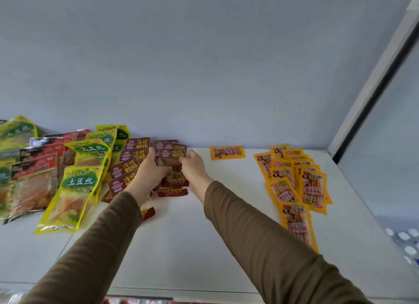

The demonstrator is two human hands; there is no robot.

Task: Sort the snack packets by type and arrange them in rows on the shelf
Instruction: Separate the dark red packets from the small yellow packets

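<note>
Both hands on shelf (204,224): left hand (150,171) and right hand (192,165) grip one dark red packet (173,165), probably atop its stack.

Soft, even daylight fills the scene, bright without harsh spots. The white shelf (226,235) shows only faint shadows under the sleeves. Glossy yellow packets (74,190) at the left carry mild sheen. Wide-angle distortion bends the frame post (374,77) at the far right and stretches the near corners. The near edge is blurred, and the packet print looks slightly soft throughout.
</note>
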